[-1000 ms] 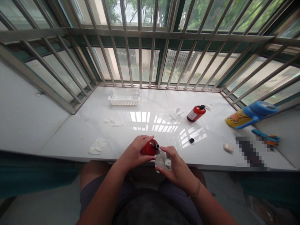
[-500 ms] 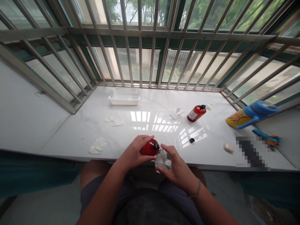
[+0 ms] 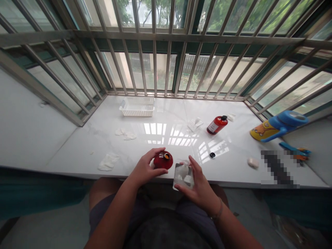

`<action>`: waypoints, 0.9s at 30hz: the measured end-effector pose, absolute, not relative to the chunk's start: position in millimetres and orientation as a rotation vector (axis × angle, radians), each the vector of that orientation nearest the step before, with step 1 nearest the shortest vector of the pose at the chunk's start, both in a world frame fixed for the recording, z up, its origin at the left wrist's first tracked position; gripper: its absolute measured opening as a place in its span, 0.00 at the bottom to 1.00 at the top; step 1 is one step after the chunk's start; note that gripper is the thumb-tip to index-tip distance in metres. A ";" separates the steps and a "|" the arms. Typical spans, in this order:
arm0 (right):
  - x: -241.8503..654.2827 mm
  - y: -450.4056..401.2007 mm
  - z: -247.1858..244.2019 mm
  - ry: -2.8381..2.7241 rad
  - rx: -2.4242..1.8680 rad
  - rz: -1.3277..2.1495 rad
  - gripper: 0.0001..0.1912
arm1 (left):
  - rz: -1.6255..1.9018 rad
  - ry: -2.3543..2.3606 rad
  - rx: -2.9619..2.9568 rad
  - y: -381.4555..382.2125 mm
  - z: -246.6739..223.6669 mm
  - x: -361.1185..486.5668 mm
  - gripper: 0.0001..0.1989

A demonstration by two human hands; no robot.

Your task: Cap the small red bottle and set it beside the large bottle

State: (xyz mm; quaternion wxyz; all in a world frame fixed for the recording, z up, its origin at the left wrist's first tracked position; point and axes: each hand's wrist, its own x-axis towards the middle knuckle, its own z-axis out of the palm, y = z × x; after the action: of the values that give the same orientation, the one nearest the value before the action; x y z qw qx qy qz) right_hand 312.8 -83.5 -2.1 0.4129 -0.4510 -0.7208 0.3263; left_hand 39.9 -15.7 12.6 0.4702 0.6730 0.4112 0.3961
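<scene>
My left hand (image 3: 147, 166) is closed around a red bottle (image 3: 161, 162), thumb on the near side and fingers on the far side. The bottle has no cap on, and its open neck faces up toward me. My right hand (image 3: 198, 181) grips a small clear container (image 3: 183, 177) by its sides, just right of the bottle and apart from it. Whitish stuff lies inside the container; what it is I cannot tell. A small black cap (image 3: 212, 155) rests on the counter to the right. Farther back stands a second red bottle (image 3: 217, 125) with a white label and black cap.
A white perforated basket (image 3: 137, 108) stands at the back left of the white counter (image 3: 85, 145). Crumpled tissues (image 3: 109, 162) lie about. On the right are a blue and yellow flask (image 3: 278, 126), a pinkish block (image 3: 253, 163) and a blurred-out dark patch. Metal bars line the window.
The red bottle has tipped back more upright, and the clear container has come away from its neck to the right. My hands are farther apart.
</scene>
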 end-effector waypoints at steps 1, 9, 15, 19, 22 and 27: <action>313.4 -83.9 -2.3 -1.743 -1.121 0.868 0.54 | 1.011 0.991 1.519 -14.8 8.9 38.4 0.42; 318.7 -80.2 20.8 -1.390 -0.954 1.187 0.58 | 1.301 0.938 0.990 -4.3 -8.8 29.9 0.45; 317.7 -78.2 21.6 -1.397 -0.990 1.147 0.58 | 1.329 0.932 0.931 -2.2 -9.6 27.9 0.44; 317.2 -80.3 17.2 -1.374 -0.949 1.152 0.56 | 1.306 0.935 0.970 -4.0 -10.5 27.9 0.44; 318.6 -79.7 7.1 -1.413 -1.000 1.118 0.54 | 1.271 1.001 1.060 -3.9 -10.1 28.0 0.43; 315.6 -60.4 -28.7 -1.684 -1.283 0.809 0.40 | 1.256 1.300 1.322 -0.8 -12.6 32.1 0.41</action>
State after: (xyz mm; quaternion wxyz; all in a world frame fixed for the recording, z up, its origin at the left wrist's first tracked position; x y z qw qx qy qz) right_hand 315.6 -60.4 -28.7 0.4236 -0.5128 -0.6731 0.3233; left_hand 32.1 -0.8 -12.6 0.4361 0.5312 0.5224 0.5046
